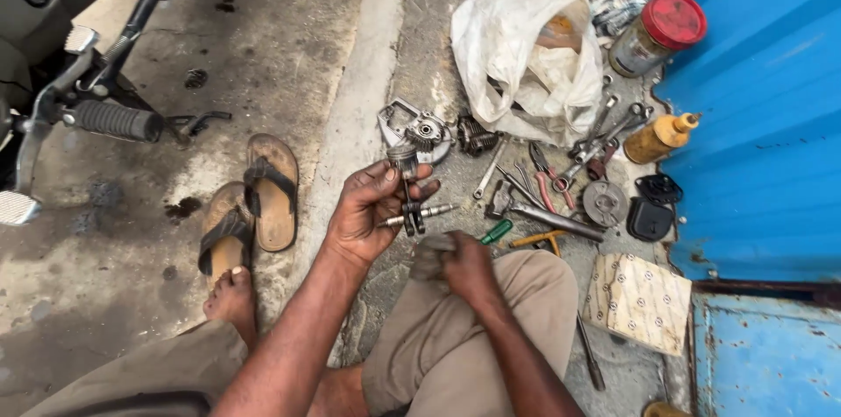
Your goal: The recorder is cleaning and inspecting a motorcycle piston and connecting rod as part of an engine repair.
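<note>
Nearest, the right hand (467, 265) is clenched around a grey rag (431, 252) on the knee. Just beyond, the left hand (372, 207), palm up, grasps a greasy metal shaft assembly (410, 194). Further off lie scattered steel wrenches (604, 132), a white plastic bag (526, 62) and a red-lidded jar (657, 33).

Small metal shaft assembly (410, 198): grey, greasy steel; a round geared or ribbed head at the top end, a dark forked piece hanging at the bottom, a thin shiny shaft crossing through it and poking out to the right; held roughly upright above the concrete, gripped at mid-length between thumb and fingers. Grey rag (431, 256): crumpled, dirty; bunched on the knee just below the assembly, partly covered, not touching it.
</note>
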